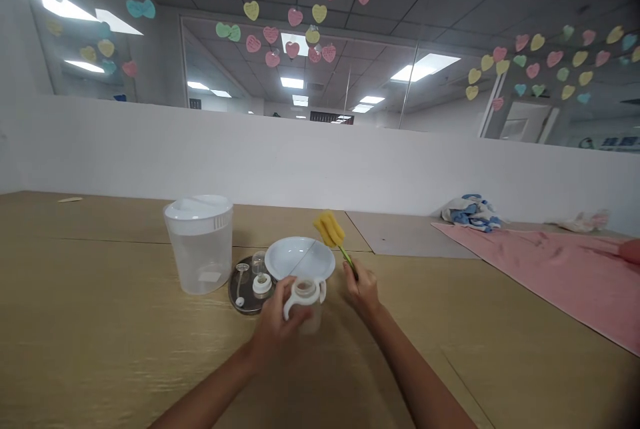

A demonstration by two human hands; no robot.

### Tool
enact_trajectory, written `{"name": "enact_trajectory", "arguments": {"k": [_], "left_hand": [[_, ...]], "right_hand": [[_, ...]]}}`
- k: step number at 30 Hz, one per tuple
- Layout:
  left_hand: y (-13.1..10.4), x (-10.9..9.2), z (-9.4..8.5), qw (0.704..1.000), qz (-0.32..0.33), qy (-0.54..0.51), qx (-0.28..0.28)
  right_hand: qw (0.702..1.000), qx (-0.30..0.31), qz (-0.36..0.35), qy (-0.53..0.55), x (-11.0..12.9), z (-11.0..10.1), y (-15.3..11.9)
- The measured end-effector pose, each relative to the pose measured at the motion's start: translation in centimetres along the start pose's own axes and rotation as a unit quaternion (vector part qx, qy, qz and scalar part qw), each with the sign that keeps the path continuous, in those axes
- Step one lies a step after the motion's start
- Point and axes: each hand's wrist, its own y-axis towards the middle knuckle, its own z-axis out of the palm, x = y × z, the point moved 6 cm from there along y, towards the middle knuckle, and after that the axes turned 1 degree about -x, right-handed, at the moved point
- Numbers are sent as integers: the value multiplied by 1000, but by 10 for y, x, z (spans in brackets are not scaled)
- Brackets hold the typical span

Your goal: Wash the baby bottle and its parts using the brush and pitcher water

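My left hand (281,312) is wrapped round a clear bottle (311,317) with a white two-handled collar, held upright with its open mouth facing up. In my right hand (364,289) is the green handle of a brush (331,229), its yellow sponge head raised and tilted to the left. Behind the bottle sits a white bowl (300,257). A dark round tray (247,307) beside the bowl holds a straw piece (241,282), a white ring with a nipple (262,284) and a clear cap (259,262).
A translucent lidded bucket (201,249) stands left of the tray. At the right, a pink cloth (560,275) covers part of the table (110,322), with a crumpled blue and white cloth (471,212) near the wall.
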Motion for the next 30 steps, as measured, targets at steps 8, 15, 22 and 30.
{"name": "enact_trajectory", "arguments": {"k": [8, 15, 22, 30], "left_hand": [[12, 0, -72, 925, 98, 221, -293], [18, 5, -81, 875, 208, 366, -237], [13, -13, -76, 837, 291, 418, -202], [12, -15, -69, 829, 300, 425, -207]], "right_hand": [[987, 125, -100, 30, 37, 9, 12], [981, 82, -174, -31, 43, 4, 16], [977, 61, -202, -45, 49, -6, 20], [970, 47, -225, -79, 55, -9, 19]]}}
